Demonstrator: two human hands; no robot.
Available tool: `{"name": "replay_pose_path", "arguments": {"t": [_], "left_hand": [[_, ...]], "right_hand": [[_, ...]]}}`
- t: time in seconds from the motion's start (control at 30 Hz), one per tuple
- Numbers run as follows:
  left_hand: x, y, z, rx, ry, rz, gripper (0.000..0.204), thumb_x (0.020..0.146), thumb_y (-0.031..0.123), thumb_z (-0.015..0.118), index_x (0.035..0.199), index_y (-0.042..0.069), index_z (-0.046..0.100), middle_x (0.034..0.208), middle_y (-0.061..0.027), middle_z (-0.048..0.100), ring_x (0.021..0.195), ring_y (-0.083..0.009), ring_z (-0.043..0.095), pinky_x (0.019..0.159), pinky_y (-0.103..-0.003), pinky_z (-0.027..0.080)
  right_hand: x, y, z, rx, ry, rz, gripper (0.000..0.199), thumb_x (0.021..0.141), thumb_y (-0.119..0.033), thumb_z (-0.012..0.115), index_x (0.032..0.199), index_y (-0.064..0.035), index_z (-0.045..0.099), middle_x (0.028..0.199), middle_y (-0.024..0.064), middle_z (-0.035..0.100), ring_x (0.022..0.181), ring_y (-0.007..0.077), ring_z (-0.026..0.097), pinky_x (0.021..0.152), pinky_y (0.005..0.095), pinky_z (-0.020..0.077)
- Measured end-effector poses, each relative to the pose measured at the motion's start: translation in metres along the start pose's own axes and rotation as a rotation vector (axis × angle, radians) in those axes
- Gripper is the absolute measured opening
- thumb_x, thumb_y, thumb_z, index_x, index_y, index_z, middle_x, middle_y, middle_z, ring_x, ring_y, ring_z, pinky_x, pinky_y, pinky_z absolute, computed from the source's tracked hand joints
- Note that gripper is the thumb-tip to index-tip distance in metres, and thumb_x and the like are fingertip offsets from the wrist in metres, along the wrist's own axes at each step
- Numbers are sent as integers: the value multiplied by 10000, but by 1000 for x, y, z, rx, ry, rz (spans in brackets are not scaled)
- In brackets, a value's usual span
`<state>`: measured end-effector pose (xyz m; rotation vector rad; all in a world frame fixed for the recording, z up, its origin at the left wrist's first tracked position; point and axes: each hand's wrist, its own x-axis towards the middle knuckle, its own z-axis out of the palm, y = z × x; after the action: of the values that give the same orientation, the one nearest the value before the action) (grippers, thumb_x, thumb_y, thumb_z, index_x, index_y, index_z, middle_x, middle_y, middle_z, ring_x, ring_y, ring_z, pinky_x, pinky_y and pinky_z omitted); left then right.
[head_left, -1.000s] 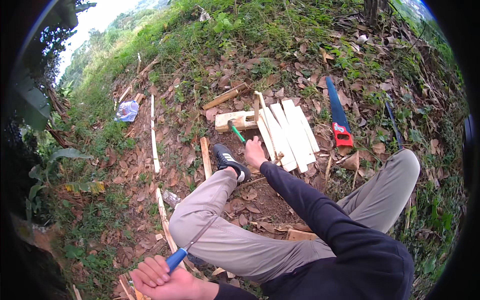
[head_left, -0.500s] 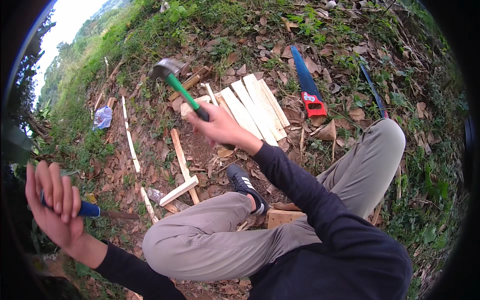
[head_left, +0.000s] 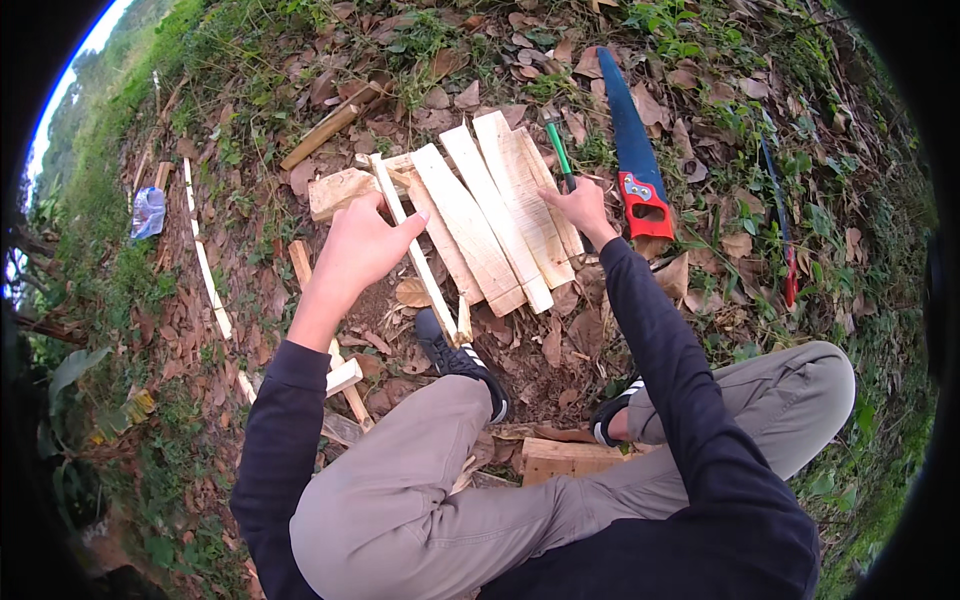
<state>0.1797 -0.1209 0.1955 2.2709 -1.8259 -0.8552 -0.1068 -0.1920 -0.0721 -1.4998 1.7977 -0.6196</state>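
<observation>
My left hand is closed round a thin wooden strip, its thumb on the right side and its fingers on the left. The strip slants beside several pale boards laid side by side on the ground. Beyond my left fingers lies a short wood block. My right hand is at the boards' right edge, closed on the end of a hammer's green-and-black handle. The hammer points away from me, its head low among the leaves.
A handsaw with a red grip lies to the right, and a narrow blue saw blade farther right. A wood block sits between my legs. Long sticks and a plastic bag lie left among dry leaves.
The hammer has gone from above the boards down to their right side. My left hand has moved from the far left to the strip; the blue-handled tool it held is out of sight.
</observation>
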Motion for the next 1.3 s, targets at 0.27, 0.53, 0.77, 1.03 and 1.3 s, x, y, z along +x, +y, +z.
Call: {"name": "replay_pose_path", "arguments": {"t": [0.27, 0.53, 0.77, 1.03, 1.3], "left_hand": [[33, -6, -4, 129, 12, 79, 329, 805, 256, 693, 1014, 1, 697, 788, -166, 711, 736, -255, 704, 729, -368, 531], [56, -4, -3, 221, 76, 143, 509, 853, 477, 661, 1066, 15, 679, 805, -147, 723, 836, -262, 706, 782, -384, 523], [-2, 71, -86, -573, 233, 217, 393, 912, 446, 684, 801, 88, 568, 631, 48, 489, 505, -26, 437, 504, -209, 401], [-61, 75, 72, -1148, 594, 27, 435, 981, 352, 633, 659, 112, 468, 537, 17, 470, 459, -67, 453, 464, -243, 387], [-18, 29, 175, -840, 858, 126, 469, 1012, 341, 581, 641, 80, 462, 516, 17, 465, 454, -64, 439, 447, -250, 341]], "right_hand": [[-5, -6, -9, -16, 4, 24, 414, 688, -328, 878, 727, -13, 612, 667, 124, 655, 622, 259, 643, 640, 393, 507], [-14, 8, -55, -102, 174, -66, 439, 675, -348, 885, 670, -29, 584, 653, 103, 642, 612, 233, 622, 633, 381, 503], [-61, -29, -103, 109, 29, -74, 435, 756, -389, 818, 748, 15, 656, 660, 87, 661, 642, 175, 655, 653, 331, 510], [-169, -67, -130, 556, -15, 240, 382, 899, -316, 709, 912, 64, 662, 732, 93, 690, 510, 155, 664, 444, 283, 502], [-253, -34, -130, 562, 48, 386, 451, 939, -353, 668, 685, 13, 595, 598, 66, 626, 385, 102, 514, 365, 275, 381]]}}
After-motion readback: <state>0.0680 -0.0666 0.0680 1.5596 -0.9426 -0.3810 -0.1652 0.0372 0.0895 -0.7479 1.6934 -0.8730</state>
